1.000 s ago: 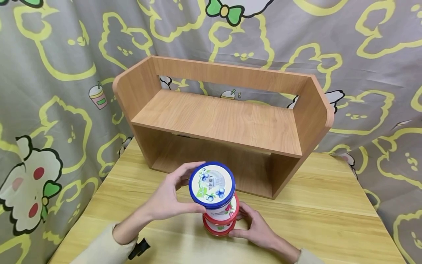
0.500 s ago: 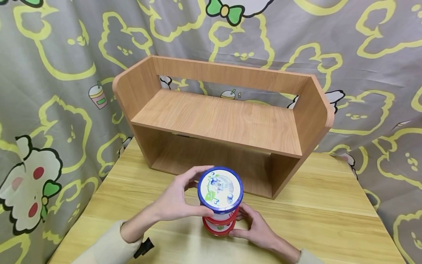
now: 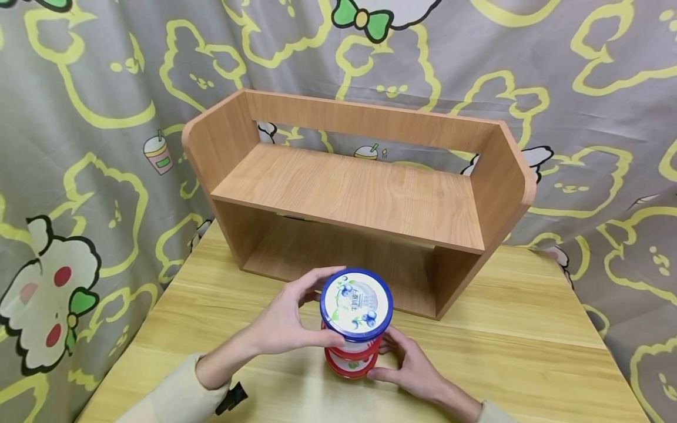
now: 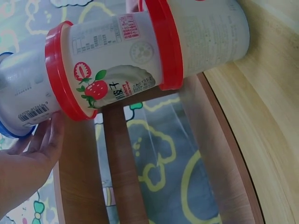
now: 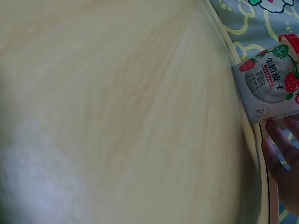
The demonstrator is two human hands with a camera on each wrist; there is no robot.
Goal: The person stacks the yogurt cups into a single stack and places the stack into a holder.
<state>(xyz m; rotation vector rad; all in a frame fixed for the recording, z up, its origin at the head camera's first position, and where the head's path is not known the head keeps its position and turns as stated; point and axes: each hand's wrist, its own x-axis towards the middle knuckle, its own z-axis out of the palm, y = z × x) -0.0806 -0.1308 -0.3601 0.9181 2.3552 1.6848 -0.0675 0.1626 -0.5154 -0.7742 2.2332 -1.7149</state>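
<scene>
Three lidded tubs stand stacked near the table's front. On top is a blue-lidded tub (image 3: 357, 304) with blueberries on its lid; my left hand (image 3: 288, 317) grips it from the left, thumb in front, fingers behind. Beneath it comes a red-lidded strawberry tub (image 4: 117, 65), mostly hidden in the head view but plain in the left wrist view. The bottom red-lidded tub (image 3: 350, 368) rests on the table. My right hand (image 3: 415, 367) holds that one from the right, between thumb and fingers; the right wrist view catches fingertips at its strawberry-printed side.
A two-tier wooden shelf (image 3: 344, 182) stands on the table (image 3: 518, 346) just behind the stack, its lower front edge close to the tubs. Behind it hangs a grey patterned curtain (image 3: 597, 117). A black strap end (image 3: 231, 399) sticks out by the left sleeve.
My left hand has brought the blue-lidded tub rightward and slightly down, from off to the left to over the red-lidded tubs. The right hand has stayed at the bottom tub.
</scene>
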